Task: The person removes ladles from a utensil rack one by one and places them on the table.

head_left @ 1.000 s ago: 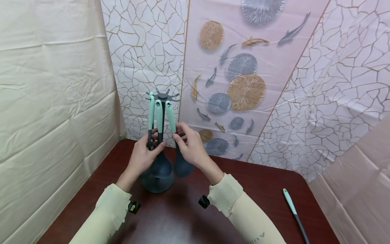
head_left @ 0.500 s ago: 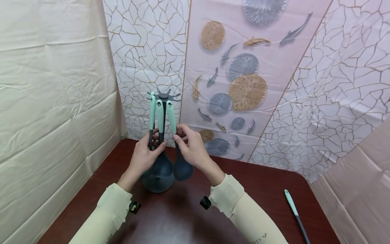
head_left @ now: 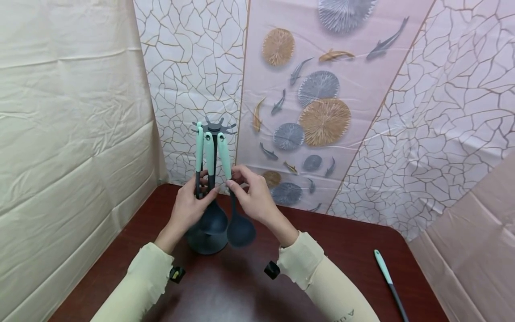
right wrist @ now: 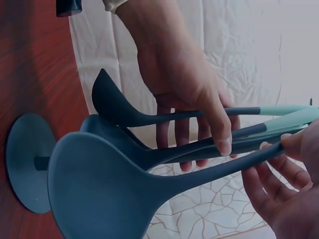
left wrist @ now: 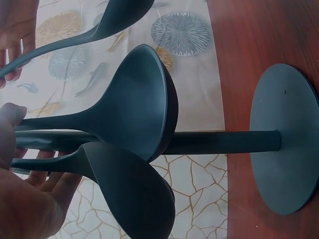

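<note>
Pinching a ladle (head_left: 241, 231), the right grip (head_left: 254, 193) is narrow

In the head view, the bottom edge cuts off the loose utensil (head_left: 390, 284) and crops the lettering (head_left: 347, 313) on the right sleeve (head_left: 334, 286); the left hand (head_left: 190, 202) covers part of the leftmost utensil (head_left: 199, 150); the right wrist view's edges trim the right hand (right wrist: 299, 209) and the outer ladle (right wrist: 102, 184)

Cream sleeves (head_left: 334, 286) at lower left and lower right, crinkled cuffs (head_left: 300, 257), dark letters (head_left: 344, 315) marking the right; small black wrist blocks (head_left: 272, 270), the left yellow-spotted.
</note>
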Motion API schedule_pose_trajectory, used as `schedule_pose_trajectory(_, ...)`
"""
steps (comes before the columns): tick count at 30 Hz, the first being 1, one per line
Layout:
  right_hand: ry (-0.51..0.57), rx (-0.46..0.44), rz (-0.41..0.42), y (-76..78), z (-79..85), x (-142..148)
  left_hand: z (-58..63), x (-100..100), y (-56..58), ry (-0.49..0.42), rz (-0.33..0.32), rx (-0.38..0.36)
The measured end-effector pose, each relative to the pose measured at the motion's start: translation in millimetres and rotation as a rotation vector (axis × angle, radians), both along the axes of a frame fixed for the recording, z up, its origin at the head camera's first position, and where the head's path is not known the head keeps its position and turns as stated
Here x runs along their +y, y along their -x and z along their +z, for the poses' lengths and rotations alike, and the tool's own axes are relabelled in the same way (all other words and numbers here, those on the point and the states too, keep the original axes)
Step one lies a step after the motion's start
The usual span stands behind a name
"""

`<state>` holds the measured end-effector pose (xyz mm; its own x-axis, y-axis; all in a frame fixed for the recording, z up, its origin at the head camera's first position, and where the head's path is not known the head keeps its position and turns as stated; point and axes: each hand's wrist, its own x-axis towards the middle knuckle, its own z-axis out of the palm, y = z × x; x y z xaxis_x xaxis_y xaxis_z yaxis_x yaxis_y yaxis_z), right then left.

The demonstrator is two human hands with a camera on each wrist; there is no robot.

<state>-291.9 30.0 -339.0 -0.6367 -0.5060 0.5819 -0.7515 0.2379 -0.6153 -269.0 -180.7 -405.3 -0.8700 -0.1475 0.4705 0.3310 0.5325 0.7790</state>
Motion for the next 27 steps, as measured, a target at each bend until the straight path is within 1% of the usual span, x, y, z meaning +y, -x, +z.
schedule_pose_trajectory(7,0.051,-0.053,0.055,2.0,-2.1,1.3,-0.4,-0.6,0.1,0.001,-0.002,0.005)
schedule_pose_trajectory(14,0.078,-0.104,0.092,-2.0,-0.4,0.4,0.1,-1.2,0.2,0.005,0.001,0.004)
schedule_pose_trajectory(20,0.079,-0.105,0.096,-3.3,2.0,1.7,0.7,-1.3,-0.1,0.014,0.018,0.005)
schedule_pose_trajectory(27,0.085,-0.108,0.098,-5.3,3.9,4.3,0.4,0.0,-1.2,0.007,0.01,-0.002)
